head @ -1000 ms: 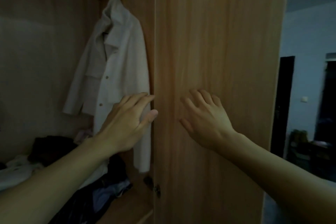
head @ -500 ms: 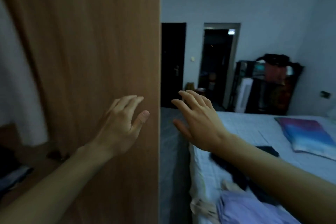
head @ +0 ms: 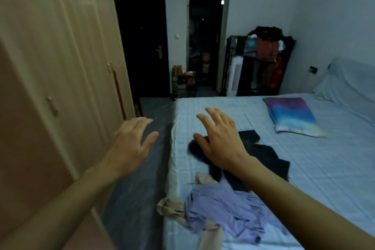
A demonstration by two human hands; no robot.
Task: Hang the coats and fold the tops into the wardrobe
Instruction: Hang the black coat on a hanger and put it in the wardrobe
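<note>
Left hand (head: 129,144) and right hand (head: 221,144) are hovering, fingers spread, empty. Black garment (head: 269,158) under right fingers is touching purple top (head: 223,209); grabbing risks dragging both.

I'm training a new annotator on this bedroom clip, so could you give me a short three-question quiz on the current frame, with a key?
1. True or false: the right hand grips the black garment.
2. Fill in: the lilac garment lies ___ to the camera than the black garment.
3. Where is the left hand?
A) resting on the bed
B) over the floor between wardrobe and bed
C) gripping the lilac garment

Key:
1. False: its fingers are spread and it holds nothing.
2. nearer
3. B
</note>
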